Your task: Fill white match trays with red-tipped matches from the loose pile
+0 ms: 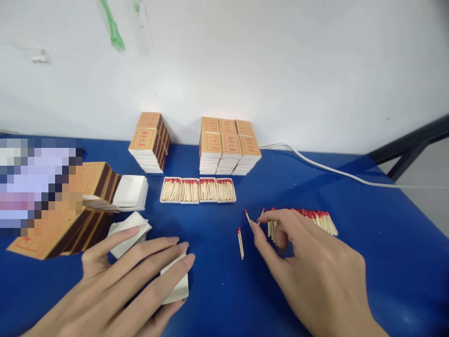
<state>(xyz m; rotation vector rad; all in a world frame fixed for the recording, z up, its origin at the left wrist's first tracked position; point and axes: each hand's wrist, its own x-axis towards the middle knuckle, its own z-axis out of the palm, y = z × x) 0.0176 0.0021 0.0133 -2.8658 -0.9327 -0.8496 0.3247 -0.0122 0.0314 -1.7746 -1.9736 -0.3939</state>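
In the head view, my left hand (108,295) holds a white tray (178,288) at the near left of the blue table (217,313), fingers across it and thumb at its near edge. On the right, my right hand (312,262) has thumb and forefinger narrowly apart beside two loose matches (247,217); I cannot tell whether I grip either. A match pile (326,222) lies partly behind that hand, and a separate pair of matches (240,245) lies left of it. Farther off, four filled trays (190,202) stand in a row, before stacked matchboxes (229,145). Spare trays (130,192) and more matchboxes (96,180) sit left.
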